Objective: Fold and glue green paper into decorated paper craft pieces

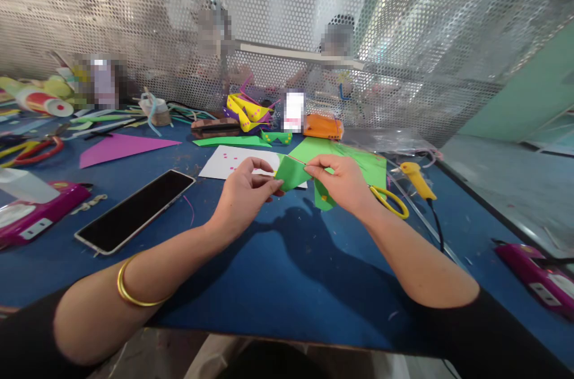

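Head view: both hands meet over the blue table (pixel 287 271), sharing one folded green paper (pixel 293 174) held just above the surface, near the middle. Left hand (pixel 246 190) pinches the paper's left edge between thumb and fingers; right hand (pixel 338 183) grips the right side with fingertips closed on a crease, a further green flap with an orange dot hanging below it. Paper already carries at least one fold and stands as a small triangular shape; how many folds are left I cannot tell, and it is not yet a finished piece like the decorated ones at the back. Behind the hands lie a white sheet (pixel 224 162) with pink dots and a larger green sheet (pixel 359 159), apparently stock for more pieces. Yellow-handled scissors (pixel 389 199) lie just beside the right wrist; a yellow glue gun (pixel 416 179) lies further right, untouched. A dark phone (pixel 134 210) lies face up to the left, a pink triangle (pixel 119 149) beyond it. Yellow dotted paper shapes (pixel 246 111) and an orange item (pixel 323 126) sit by the perforated metal screen (pixel 134 20). Gold bangle (pixel 130 286) on the left forearm. No readable writing or brand anywhere; several patches are blurred out.
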A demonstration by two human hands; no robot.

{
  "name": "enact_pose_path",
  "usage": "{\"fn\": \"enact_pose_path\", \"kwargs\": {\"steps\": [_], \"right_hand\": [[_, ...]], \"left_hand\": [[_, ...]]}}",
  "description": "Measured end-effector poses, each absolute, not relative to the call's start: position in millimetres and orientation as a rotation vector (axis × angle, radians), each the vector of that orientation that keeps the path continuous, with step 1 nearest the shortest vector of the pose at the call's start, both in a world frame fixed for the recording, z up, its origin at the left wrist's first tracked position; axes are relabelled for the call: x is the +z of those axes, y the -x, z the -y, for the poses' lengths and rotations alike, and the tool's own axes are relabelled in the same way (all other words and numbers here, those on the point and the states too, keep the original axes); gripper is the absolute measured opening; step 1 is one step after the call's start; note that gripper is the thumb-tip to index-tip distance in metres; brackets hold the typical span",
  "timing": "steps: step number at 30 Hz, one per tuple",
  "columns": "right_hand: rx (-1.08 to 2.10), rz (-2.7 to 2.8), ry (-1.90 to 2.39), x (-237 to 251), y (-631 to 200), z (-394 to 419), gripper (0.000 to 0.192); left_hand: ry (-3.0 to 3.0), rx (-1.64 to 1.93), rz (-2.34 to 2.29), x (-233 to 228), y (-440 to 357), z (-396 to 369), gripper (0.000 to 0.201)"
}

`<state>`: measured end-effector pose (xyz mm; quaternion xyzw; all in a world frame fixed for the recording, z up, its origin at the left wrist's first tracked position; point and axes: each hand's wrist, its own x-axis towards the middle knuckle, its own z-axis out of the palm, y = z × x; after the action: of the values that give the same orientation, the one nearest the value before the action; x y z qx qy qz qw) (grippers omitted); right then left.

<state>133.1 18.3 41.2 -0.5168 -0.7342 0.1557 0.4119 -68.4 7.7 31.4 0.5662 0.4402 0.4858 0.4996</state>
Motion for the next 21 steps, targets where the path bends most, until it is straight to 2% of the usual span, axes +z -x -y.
{"fn": "enact_pose_path", "kwargs": {"steps": [4,7,10,13,16,18,21], "right_hand": [[0.252,1.928,1.292,43.4,-134.1,-19.0,0.02],[0.054,1.938,1.286,54.9,-150.1,-20.4,0.021],[-0.284,1.779,1.512,65.4,-189.8,-22.6,0.026],[-0.546,1.505,2.141,62.9,-243.9,-23.7,0.032],[-0.5,1.339,2.379,47.3,-292.6,-24.7,0.036],[-0.408,1.266,2.485,34.3,-315.7,-26.5,0.034],[-0.298,1.242,2.539,18.5,-336.6,-30.6,0.043]], "left_hand": [[-1.356,1.092,-1.009,34.9,69.1,-6.4,0.069],[-1.233,1.089,-1.025,37.4,71.5,-9.2,0.071],[-1.072,1.113,-1.045,37.6,74.0,-14.2,0.06],[-0.904,1.1,-1.049,36.0,74.4,-17.9,0.029],[-0.844,1.056,-1.037,34.1,73.5,-19.6,0.007],[-0.819,1.042,-1.039,33.2,73.1,-20.1,0.008],[-0.8,1.04,-1.045,32.3,73.3,-20.9,0.009]]}}
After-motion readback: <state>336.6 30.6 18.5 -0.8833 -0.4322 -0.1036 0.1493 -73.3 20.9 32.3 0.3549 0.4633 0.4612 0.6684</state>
